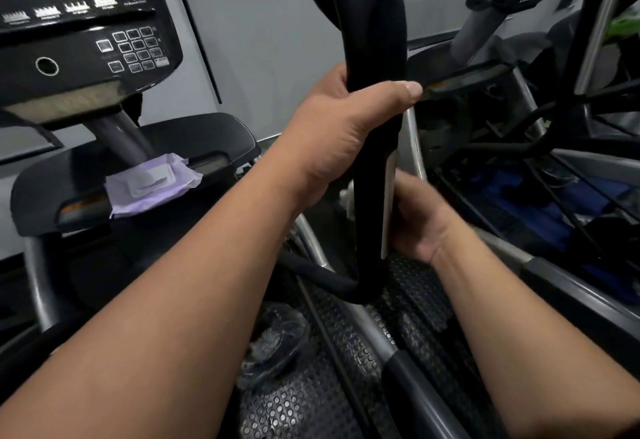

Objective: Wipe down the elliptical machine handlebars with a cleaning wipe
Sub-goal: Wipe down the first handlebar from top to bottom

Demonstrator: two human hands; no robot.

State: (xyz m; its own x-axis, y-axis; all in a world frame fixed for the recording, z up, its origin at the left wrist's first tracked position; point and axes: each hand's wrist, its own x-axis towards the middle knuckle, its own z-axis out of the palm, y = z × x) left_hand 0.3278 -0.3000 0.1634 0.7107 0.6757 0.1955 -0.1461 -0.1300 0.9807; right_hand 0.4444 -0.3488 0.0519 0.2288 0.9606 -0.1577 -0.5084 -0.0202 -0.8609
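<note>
Counting what lay before us, we found one black handlebar, two hands on it, and one purple pack of wipes. The handlebar ran nearly upright through the middle of the view, its long axis top to bottom, curling over at the upper end and bending away to the left at its foot. Our left hand gripped it about midway, fingers wrapped behind and the thumb laid across the front, pointing right. Our right hand sat lower, just beside the bar on its right side, fingers curled against a pale strip pressed along the bar's edge; we could not tell for certain whether that strip was the wipe. The pack of wipes rested flat on the black shelf under the single console, well to the left of both hands. Below us spread the perforated foot pedals
</note>
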